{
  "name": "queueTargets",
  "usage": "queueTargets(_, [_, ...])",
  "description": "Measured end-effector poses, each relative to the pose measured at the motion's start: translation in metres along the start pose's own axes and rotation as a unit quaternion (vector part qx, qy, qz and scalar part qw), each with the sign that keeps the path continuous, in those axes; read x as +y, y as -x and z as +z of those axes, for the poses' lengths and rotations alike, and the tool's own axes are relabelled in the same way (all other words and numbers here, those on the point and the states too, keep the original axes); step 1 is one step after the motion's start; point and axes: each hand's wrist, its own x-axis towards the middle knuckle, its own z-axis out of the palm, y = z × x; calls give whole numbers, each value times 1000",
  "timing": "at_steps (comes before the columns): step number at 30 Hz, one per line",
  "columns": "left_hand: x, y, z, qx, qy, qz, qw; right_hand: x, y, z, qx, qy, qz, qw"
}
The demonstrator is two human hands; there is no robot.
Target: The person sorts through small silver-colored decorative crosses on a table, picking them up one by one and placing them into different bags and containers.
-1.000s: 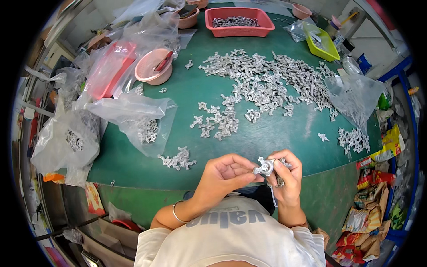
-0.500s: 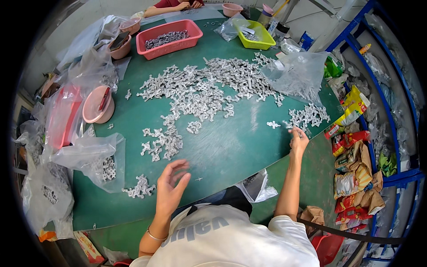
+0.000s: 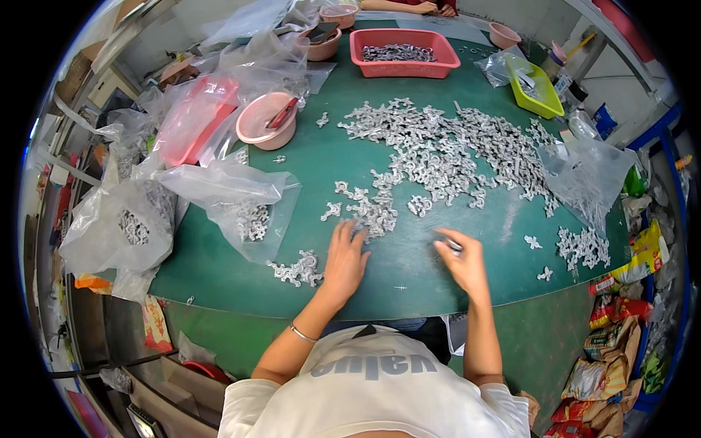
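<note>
Many small silver metal pieces with several lobes lie in a broad heap [image 3: 438, 157] on the green table. A smaller cluster [image 3: 376, 212] trails from it toward me. My left hand [image 3: 346, 261] reaches to the near edge of that cluster, fingers stretched out and their tips slightly blurred. Left of it lies another small group of pieces [image 3: 298, 270]. Over the table to the right, my right hand [image 3: 464, 264] is closed around a small dark shiny object [image 3: 456, 248], mostly hidden by the fingers. One thin cross-shaped piece [image 3: 400, 287] lies between my hands near the table edge.
More pieces form a group [image 3: 584, 248] at the right, beside a clear plastic bag [image 3: 590, 179]. A red tray [image 3: 405, 70] and a yellow-green basket [image 3: 539, 102] stand farther back. At the left are a pink bowl [image 3: 264, 139] and bags of parts [image 3: 241, 197]. Another person's hands [image 3: 434, 9] show at the far edge.
My view has turned left. My right hand has moved from the right-hand group of pieces back toward the middle. My left hand has gone forward to the trailing cluster. A single piece now lies near the right-hand group.
</note>
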Motion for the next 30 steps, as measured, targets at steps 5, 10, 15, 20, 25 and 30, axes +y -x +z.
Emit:
queueTargets(5, [5,7,1,-15,76,15,997,-1,-47,55,-1,226,-123,966])
queueTargets(10, [7,14,-1,-30,134,27,990,-5,-56,62,-45,303,-140,942])
queueTargets(15, [16,17,-7,8,171,-1,985,7,-44,48,38,167,-141,975])
queueTargets(20, [31,9,-22,43,272,-28,961,-3,-17,30,-11,-158,85,984])
queueTargets(25, [61,0,-48,39,498,-69,864,-46,19,23,-94,-418,164,888])
queueTargets(30, [67,3,-59,38,514,-38,856,-61,34,18,-86,-407,110,903])
